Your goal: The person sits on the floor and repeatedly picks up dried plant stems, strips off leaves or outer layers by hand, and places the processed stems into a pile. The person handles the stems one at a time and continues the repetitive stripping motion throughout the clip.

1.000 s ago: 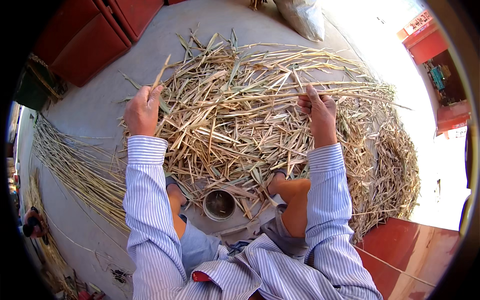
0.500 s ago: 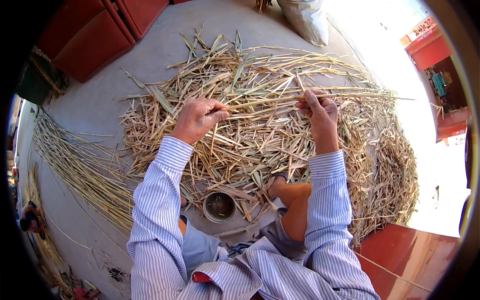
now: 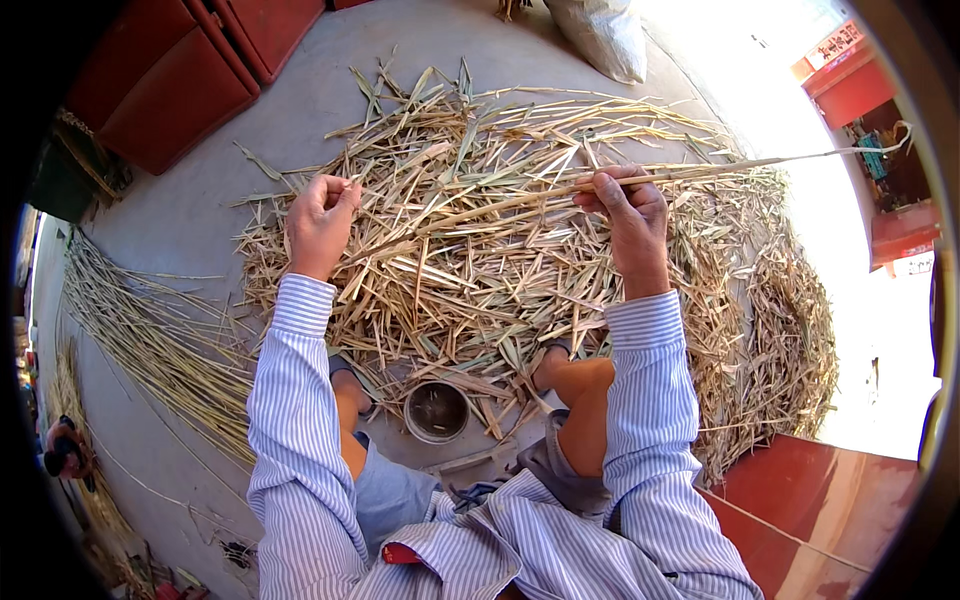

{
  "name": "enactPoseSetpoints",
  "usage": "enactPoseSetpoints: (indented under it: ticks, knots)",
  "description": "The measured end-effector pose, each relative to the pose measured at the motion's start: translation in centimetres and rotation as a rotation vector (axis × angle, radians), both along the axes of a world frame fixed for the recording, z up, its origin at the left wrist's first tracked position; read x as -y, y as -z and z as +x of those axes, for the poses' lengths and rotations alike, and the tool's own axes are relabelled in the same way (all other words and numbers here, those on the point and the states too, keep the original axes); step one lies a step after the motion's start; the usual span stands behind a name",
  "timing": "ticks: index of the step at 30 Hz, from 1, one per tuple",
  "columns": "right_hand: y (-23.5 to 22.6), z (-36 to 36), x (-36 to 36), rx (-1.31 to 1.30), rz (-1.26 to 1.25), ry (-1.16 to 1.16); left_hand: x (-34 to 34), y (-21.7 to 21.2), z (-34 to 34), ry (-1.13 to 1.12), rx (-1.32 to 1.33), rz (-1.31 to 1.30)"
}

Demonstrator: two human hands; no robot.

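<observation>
My right hand (image 3: 632, 215) pinches a long dry stalk (image 3: 800, 157) between thumb and fingers. The stalk slants from the lower left, over a wide heap of straw-like leaf pieces (image 3: 480, 280), out to a thin curled tip at the far right. Away from the stalk, my left hand (image 3: 322, 228) is closed with thumb and fingertips together over the heap's left side. A tiny pale bit shows at those fingertips, too small to name.
A round bowl (image 3: 437, 412) stands on the floor between my feet. Bundled long stalks (image 3: 160, 340) lie at the left. Red furniture (image 3: 165, 85) is at the far left, a whitish sack (image 3: 605, 35) at the back, a red surface (image 3: 780, 500) at the lower right.
My left hand has come off the stalk and moved left. The stalk now reaches farther right, with its tip raised; my right hand still grips it.
</observation>
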State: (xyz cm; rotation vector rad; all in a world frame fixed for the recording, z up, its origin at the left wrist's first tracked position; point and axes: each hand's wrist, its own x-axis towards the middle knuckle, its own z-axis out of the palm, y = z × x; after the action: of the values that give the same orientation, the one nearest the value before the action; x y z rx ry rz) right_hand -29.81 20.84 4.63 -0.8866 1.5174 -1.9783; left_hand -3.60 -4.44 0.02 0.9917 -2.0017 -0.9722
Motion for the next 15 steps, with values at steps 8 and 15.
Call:
enactPoseSetpoints:
  ticks: [8, 15]
  knots:
    - [0.7, 2.9, 2.8, -0.015, 0.173, -0.017, -5.3, -3.2, -3.9, 0.278, 0.114, -0.693]
    - [0.8, 2.5, 3.1, 0.130, 0.139, 0.080, -3.8, -1.7, -2.2, 0.295, 0.481, -0.692]
